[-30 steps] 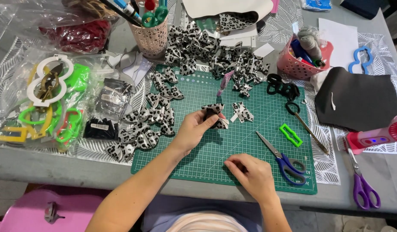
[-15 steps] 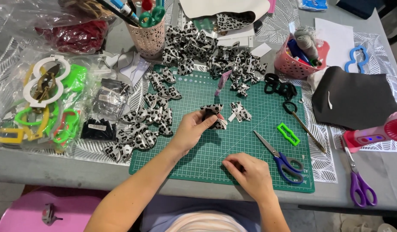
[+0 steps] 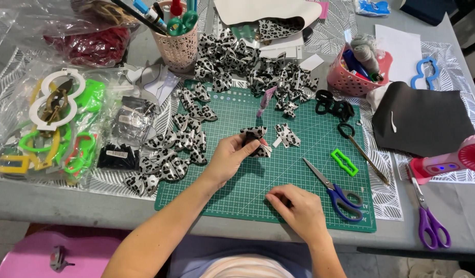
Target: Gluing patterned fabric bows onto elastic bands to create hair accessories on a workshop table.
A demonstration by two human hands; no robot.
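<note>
Leopard-print bow [image 3: 256, 140] is sitting pinched in the left hand [image 3: 228, 158], thumb and fingers closing on its folded middle, held just above the upper centre of the green cutting mat [image 3: 247, 201]. It's black-and-white spotted ribbon with a glossy face, loops bunching together at the pinch, one tail poking out lower right. Right hand [image 3: 299, 208] is resting near the mat's front edge, fingertips curling down onto the surface as if pinching something small; can't tell what, if anything, it's gripping. Looks like the step in hand is forming one bow: centre is being held gathered, not yet fixed. My read on what the next move calls for: keeping that pinch tight so the folds aren't springing open while the other hand is working. A small matching scrap [image 3: 287, 135] is lying just beside the bow. Finished bows [image 3: 170, 154] are piling up left of the hand, with a bigger heap [image 3: 258, 72] along the mat's top edge. Blue-handled scissors [image 3: 336, 191] are lying just right of the right hand, green plastic clip [image 3: 344, 162] beyond them.
</note>
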